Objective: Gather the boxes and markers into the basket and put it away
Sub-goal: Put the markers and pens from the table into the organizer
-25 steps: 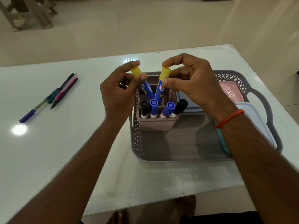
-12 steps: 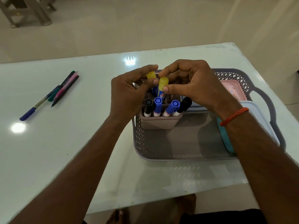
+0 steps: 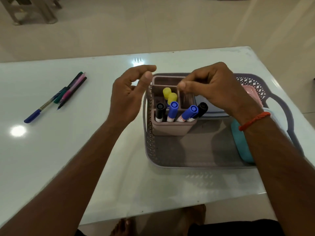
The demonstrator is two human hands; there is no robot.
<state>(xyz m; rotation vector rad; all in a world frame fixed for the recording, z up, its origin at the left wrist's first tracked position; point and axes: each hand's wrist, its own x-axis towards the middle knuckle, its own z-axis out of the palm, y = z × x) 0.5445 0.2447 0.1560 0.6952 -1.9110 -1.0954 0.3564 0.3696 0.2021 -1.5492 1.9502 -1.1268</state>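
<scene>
A grey lattice basket (image 3: 150,150) sits on the white table right of centre. In its far left corner stands a mauve pen holder (image 3: 172,127) with black and blue markers (image 3: 173,110) in the front slots and two yellow-capped glue sticks (image 3: 169,96) in a middle slot. A pink box (image 3: 252,92), a white-lidded box (image 3: 211,106) and a teal box (image 3: 242,143) lie along the basket's back and right side. My left hand (image 3: 129,97) hovers empty beside the holder, fingers loosely curled. My right hand (image 3: 214,87) hovers above the holder, thumb and fingers close together, holding nothing.
Several pens (image 3: 63,94) lie in a loose bunch on the table's left part, well apart from the basket. The table's near edge (image 3: 170,213) runs just above my feet. A stool (image 3: 29,9) stands on the floor at the far left.
Both hands lowered the two yellow-capped glue sticks into the holder's middle slot and let go. The hands have since drawn apart, the left one moving to the left.
</scene>
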